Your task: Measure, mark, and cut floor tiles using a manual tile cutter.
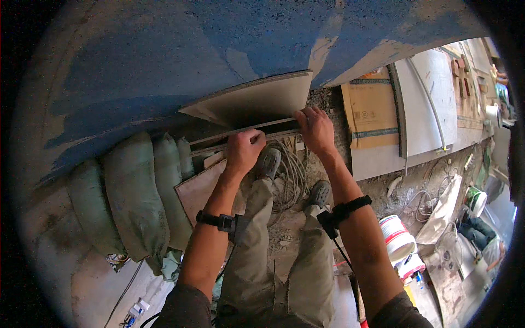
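A thin flat panel point(278, 122) stands on edge in front of me, seen almost edge-on, so its material is hard to tell. My left hand point(244, 148) is closed at its upper edge, thumb against curled fingers. Farther right, my right hand point(316, 129) grips the same panel near its right end. Just beyond, a pale grey slab point(262, 101) leans against the blue-painted wall point(164, 60). More board edges show on the near side of the held panel, partly behind my left hand.
Several stuffed green sacks point(134, 191) stand at the left beside a brownish board point(201, 188). Coiled cable point(292, 183) lies between my shoes. On the right are a cardboard package point(373, 112), a large white slab point(429, 98) and a white bucket point(397, 238). Another person point(484, 235) is at far right.
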Motion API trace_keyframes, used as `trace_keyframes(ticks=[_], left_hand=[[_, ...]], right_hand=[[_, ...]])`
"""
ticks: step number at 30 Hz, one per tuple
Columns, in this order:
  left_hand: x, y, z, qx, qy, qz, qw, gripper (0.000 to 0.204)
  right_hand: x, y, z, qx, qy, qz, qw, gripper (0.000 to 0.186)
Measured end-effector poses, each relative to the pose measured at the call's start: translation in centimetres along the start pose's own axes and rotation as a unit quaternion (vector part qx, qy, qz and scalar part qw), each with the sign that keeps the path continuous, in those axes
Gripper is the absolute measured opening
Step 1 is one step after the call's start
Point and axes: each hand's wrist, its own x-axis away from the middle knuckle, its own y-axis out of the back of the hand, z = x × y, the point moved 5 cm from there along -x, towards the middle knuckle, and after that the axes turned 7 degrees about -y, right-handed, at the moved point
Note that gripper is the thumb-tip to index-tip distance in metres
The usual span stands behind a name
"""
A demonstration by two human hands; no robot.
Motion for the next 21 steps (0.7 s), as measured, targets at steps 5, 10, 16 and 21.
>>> trace_keyframes(ticks=[5, 10, 16, 21], left_hand=[[-0.5, -0.4, 0.3, -0.008, -0.022, 0.025, 0.999, 0.021], [-0.6, 0.0, 0.9, -0.010, -0.056, 0.026, 0.998, 0.025], [-1.0, -0.1, 0.7, 0.025, 0.044, 0.078, 0.996, 0.027], [-1.4, -0.2, 0.4, -0.130, -0.021, 0.017, 0.991, 0.030]], right_hand=[[0.2, 0.2, -0.4, 0.020, 0.000, -0.002, 1.000, 0.029], [-0.2, 0.2, -0.1, 0.004, -0.004, 0.006, 1.000, 0.030], [-0.2, 0.3, -0.4, 0.006, -0.012, 0.003, 1.000, 0.032], [-0.1, -0.1, -0.1, 0.013, -0.016, -0.002, 1.000, 0.028]])
